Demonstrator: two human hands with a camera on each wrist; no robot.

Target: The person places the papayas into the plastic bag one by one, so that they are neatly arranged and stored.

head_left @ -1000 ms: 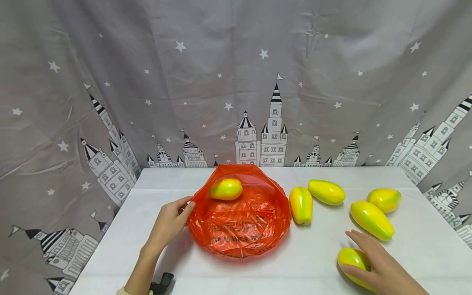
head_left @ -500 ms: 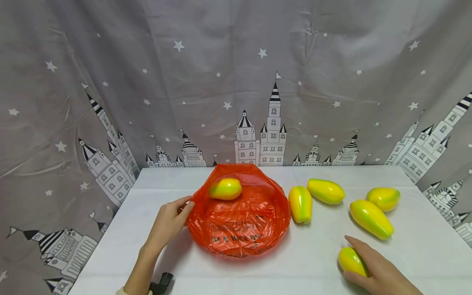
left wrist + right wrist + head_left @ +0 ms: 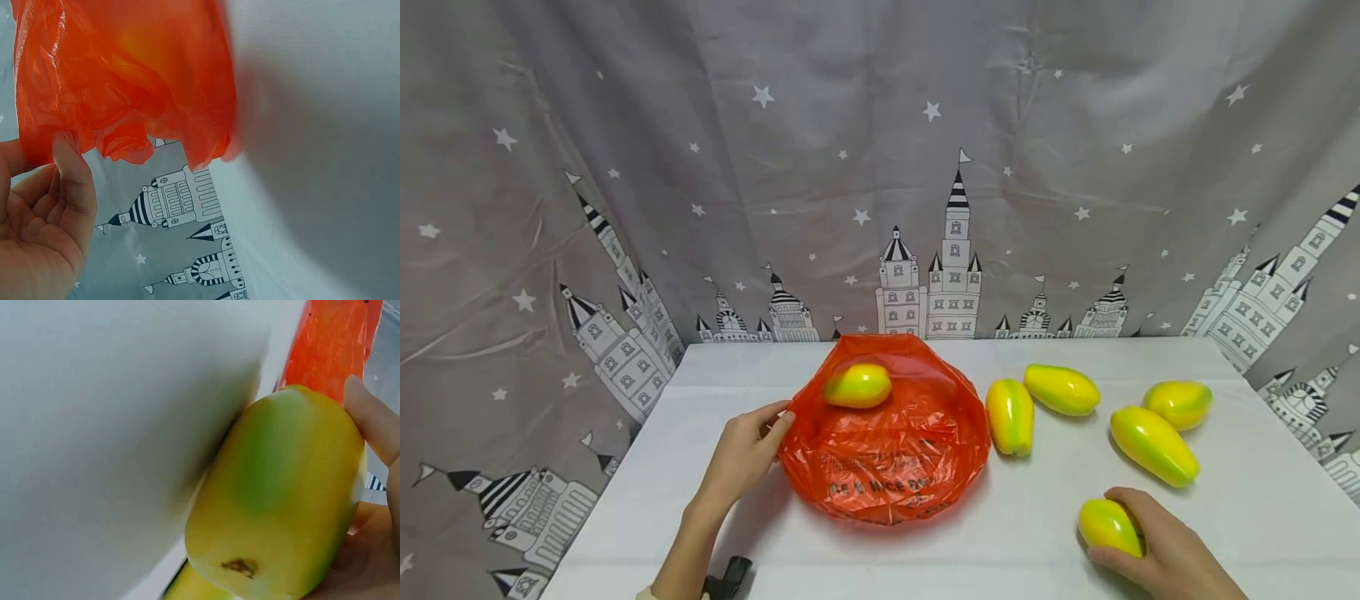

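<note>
The back and sides are covered by a big gray curtain (image 3: 820,100), which is printed with white stars and black-and-white castles. In front of it, a counter (image 3: 1015,521) is covered in white. On the counter, left of the middle, a red plastic bag (image 3: 880,450) is spread with its mouth held wide open.

The two hands are kept well apart. The bag's left edge is pinched by the left hand (image 3: 747,446), with the thumb and a finger closed on the thin plastic. At the front right, a papaya (image 3: 1107,527) is gripped by the right hand (image 3: 1165,542), with the thumb on one side and the fingers on the other. It cannot be told if the counter is touched by this fruit.

Five more yellow-and-green papayas can be seen. A long one (image 3: 1153,447) is laid on a slant behind the right hand, and another papaya (image 3: 1180,405) is set close up behind it. Nearer the middle, a third (image 3: 1062,390) is tilted on its side. Just beside the bag's right edge, a fourth (image 3: 1011,418) is pointed toward the front. The last one (image 3: 859,386) is held inside the bag, at the back left.

Next to the left forearm, a small black object (image 3: 728,579) is partly cut off by the bottom edge. Smallest of all, dark letters (image 3: 883,486) are printed on the bag, and "NICE" can be read.
</note>
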